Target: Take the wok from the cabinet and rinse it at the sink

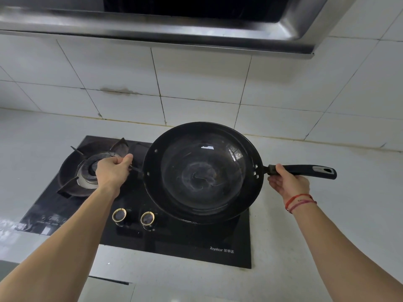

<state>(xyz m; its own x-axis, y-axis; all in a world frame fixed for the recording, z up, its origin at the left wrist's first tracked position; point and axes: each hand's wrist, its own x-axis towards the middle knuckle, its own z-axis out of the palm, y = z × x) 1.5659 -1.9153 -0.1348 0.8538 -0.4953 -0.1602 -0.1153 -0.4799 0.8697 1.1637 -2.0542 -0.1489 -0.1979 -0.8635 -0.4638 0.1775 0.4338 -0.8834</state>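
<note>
The fingers of the left hand [113, 168] are curled tight round the thin side handle [136, 170] at the wok's 9 o'clock, thumb laid on top. The fingers of the right hand [287, 182] wrap from below round the root of the long handle [305, 171] at 3 o'clock, thumb over it. The rest of that handle sticks out free past the hand.

The wok [202, 173] sits level between the two hands, over the right half of the hob [196, 243]. I cannot tell whether it rests on the hob or hangs just above. No sink is in view, so the carry there is probably yet to come.

Risks, as I judge them:
- The side handle is thin metal, so a loose left hold could let the wok dip toward 9 o'clock.
- A low swing could clip the burner [91, 171] at 9 o'clock or the knobs [147, 218] at 7 o'clock.
- Holding near the root gives good control, but the free end could catch the tiled wall in a turn.

The wok is black, round and deep, with a wide flat rim and rivets at both handles. Its bowl is glossy, with pale swirled marks at the bottom and window glints.
</note>
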